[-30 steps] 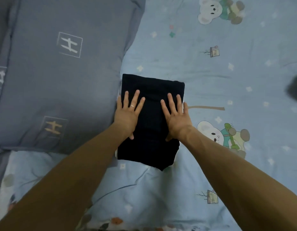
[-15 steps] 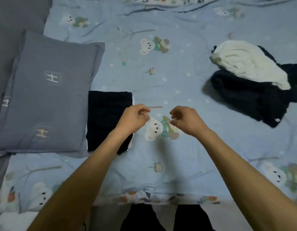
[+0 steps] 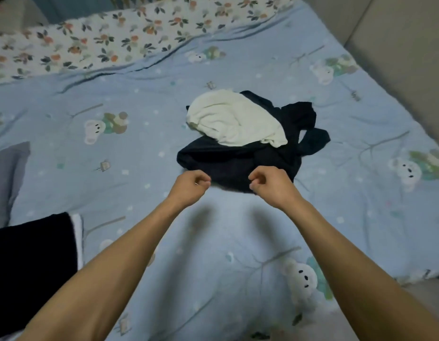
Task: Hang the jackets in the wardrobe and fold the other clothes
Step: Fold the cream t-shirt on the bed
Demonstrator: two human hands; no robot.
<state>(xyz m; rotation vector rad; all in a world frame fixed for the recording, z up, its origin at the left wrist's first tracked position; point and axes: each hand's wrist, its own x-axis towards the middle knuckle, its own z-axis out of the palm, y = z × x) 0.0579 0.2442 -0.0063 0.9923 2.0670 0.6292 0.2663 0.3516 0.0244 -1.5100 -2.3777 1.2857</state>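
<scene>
Above the crumpled dark garment (image 3: 238, 166), left hand (image 3: 190, 187) and right hand (image 3: 272, 185) curl empty.

You have no text, label, brand or number to read here. The bed sheet (image 3: 238, 230) carries only printed bears, trees and small squares, and the quilt (image 3: 102, 38) along the bed's far edge shows only a floral print.
</scene>
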